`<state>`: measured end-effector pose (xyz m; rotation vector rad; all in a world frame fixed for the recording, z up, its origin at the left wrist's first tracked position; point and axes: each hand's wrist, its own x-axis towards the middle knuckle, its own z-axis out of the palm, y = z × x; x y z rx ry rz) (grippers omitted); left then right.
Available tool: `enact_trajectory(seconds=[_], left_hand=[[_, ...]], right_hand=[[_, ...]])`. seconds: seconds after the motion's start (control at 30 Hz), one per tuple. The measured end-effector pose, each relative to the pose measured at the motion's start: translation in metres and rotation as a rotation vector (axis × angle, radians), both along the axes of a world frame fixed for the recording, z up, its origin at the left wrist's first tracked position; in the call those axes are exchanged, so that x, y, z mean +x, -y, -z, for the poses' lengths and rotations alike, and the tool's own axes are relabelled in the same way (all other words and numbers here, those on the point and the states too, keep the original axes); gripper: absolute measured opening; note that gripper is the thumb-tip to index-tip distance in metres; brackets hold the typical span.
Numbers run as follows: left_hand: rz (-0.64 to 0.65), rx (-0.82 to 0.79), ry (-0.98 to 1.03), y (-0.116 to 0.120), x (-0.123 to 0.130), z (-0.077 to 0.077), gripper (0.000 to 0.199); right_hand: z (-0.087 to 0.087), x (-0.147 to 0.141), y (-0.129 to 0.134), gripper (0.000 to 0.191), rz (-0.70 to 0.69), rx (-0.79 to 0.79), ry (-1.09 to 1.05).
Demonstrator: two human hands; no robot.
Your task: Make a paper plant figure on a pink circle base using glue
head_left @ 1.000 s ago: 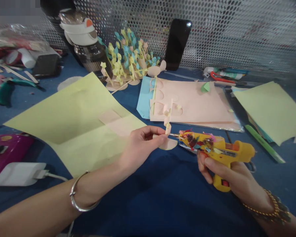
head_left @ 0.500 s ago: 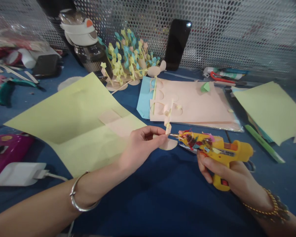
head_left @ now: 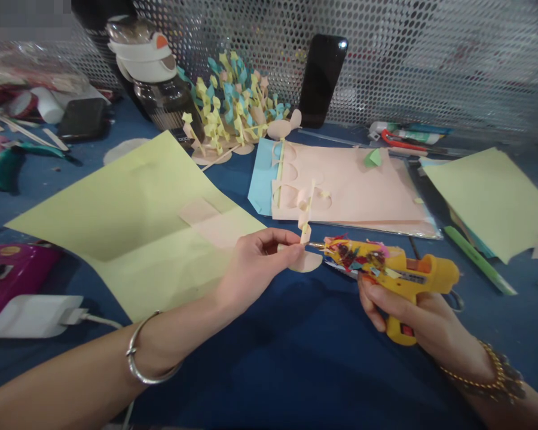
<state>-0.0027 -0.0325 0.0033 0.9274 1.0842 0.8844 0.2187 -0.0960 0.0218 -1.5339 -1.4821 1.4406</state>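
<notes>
My left hand (head_left: 246, 269) is closed in a pinch on a small paper plant. Its pale folded stem (head_left: 305, 232) stands upright from a round paper base (head_left: 309, 263), partly hidden by my fingers. In my right hand (head_left: 434, 325) is a yellow hot glue gun (head_left: 434, 273), fingers wrapped round its handle. Coloured paper scraps cling to the gun's front. The metal nozzle (head_left: 314, 245) points left and meets the foot of the stem, close to my left fingertips. Whether glue is coming out cannot be seen.
Under my left forearm lies a yellow-green sheet (head_left: 116, 203). Pink papers (head_left: 354, 179) lie beyond my hands. Finished-looking paper plants (head_left: 233, 101), a bottle (head_left: 150, 71) and a phone (head_left: 323, 80) stand at the back. A green cutter-like strip (head_left: 479, 260) and a purple power strip (head_left: 22, 280) flank the blue table.
</notes>
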Motion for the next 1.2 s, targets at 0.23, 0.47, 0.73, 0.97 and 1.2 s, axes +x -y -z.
enact_trajectory(seconds=[0.23, 0.47, 0.73, 0.97, 1.2], left_hand=[[0.007, -0.007, 0.008, 0.0, 0.0, 0.0, 0.016], [0.018, -0.006, 0.009, 0.0001, -0.0005, -0.0017, 0.015], [0.009, -0.002, 0.006, -0.0002, 0.0002, -0.0004, 0.014], [0.015, 0.0, 0.017, 0.0002, 0.0001, 0.0, 0.013], [0.01, 0.007, 0.021, 0.0006, 0.0, 0.0014, 0.014]], right_hand=[[0.0013, 0.0003, -0.001, 0.041, 0.004, -0.003, 0.012], [0.0004, 0.0004, -0.0006, 0.041, 0.002, -0.014, 0.013], [0.0033, 0.0008, -0.0014, 0.039, -0.001, 0.002, -0.004], [0.0026, 0.0007, -0.0013, 0.035, 0.036, 0.011, -0.017], [0.0026, 0.0007, -0.0021, 0.033, 0.047, -0.012, 0.022]])
